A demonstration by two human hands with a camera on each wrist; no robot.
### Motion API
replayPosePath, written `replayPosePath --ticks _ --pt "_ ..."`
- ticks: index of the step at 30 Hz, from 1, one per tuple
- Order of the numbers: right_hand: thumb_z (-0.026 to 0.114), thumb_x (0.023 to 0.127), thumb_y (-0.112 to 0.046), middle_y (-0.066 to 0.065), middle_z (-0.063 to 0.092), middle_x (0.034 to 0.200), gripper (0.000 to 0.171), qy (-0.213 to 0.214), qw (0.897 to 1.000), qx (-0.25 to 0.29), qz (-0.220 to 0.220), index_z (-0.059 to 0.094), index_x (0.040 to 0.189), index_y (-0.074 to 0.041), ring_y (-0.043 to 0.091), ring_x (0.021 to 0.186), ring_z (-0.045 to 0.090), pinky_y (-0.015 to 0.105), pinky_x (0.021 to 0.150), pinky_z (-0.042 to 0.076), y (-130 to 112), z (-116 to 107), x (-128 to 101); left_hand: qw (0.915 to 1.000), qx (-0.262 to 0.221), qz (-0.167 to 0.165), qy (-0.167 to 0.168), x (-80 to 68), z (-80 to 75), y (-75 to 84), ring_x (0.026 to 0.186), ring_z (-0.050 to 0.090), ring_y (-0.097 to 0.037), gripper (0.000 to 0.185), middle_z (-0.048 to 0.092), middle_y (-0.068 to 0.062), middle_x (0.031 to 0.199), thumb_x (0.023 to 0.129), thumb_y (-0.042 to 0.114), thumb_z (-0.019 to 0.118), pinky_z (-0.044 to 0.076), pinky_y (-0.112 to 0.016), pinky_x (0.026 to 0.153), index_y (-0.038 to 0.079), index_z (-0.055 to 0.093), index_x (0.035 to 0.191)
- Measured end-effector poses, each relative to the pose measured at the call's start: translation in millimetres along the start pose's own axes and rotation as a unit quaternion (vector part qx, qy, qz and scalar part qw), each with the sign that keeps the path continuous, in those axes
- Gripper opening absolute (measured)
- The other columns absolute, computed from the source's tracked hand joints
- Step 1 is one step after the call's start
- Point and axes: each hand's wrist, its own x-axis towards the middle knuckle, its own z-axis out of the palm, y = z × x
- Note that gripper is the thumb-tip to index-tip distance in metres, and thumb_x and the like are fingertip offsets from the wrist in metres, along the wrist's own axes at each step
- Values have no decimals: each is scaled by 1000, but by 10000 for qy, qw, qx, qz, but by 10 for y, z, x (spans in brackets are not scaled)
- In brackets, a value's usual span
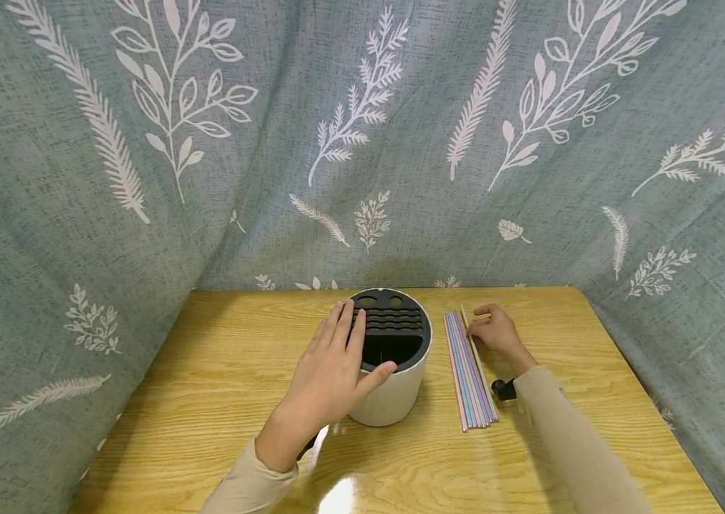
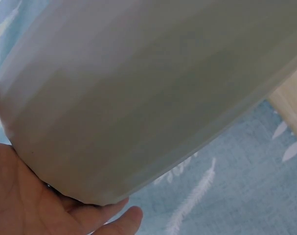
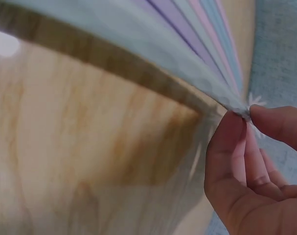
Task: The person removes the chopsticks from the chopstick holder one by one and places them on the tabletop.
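Note:
A white round desk organizer (image 1: 384,403) with a black slotted top (image 1: 394,323) stands near the middle of the table. My left hand (image 1: 332,368) lies over its left side, fingers stretched along the top and thumb toward the front rim. From the left wrist view, the organizer's pale wall (image 2: 153,98) fills most of the picture, the left hand (image 2: 45,196) touching its edge. To the right, my right hand (image 1: 497,332) pinches a pale green straw-like stick (image 3: 187,73) near its far end, between thumb and index finger. That stick lies along a row of pastel sticks (image 1: 464,371).
The wooden table (image 1: 240,357) is bounded at the back and sides by a grey-green leaf-patterned cloth (image 1: 311,143). A black wrist device (image 1: 504,389) sits by the right sleeve. Light glares off the table near the front.

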Motion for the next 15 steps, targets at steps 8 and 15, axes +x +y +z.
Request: replayPosePath --ticks 8,15 --pt "63 95 1 30 64 112 39 96 9993 -353 43 47 130 10 30 86 69 37 68 58 -2 74 4 10000 36 4 47 2 5 -2 151 10 -34 92 17 -23 162 100 70 28 18 -45 119 -3 28 156" --pt "63 94 1 30 66 110 41 51 9991 -414 83 46 130 11 31 86 70 37 69 59 -21 80 3 10000 39 11 39 9 -2 1 151 9 -34 92 17 -23 163 100 70 28 18 -46 119 -3 27 156"
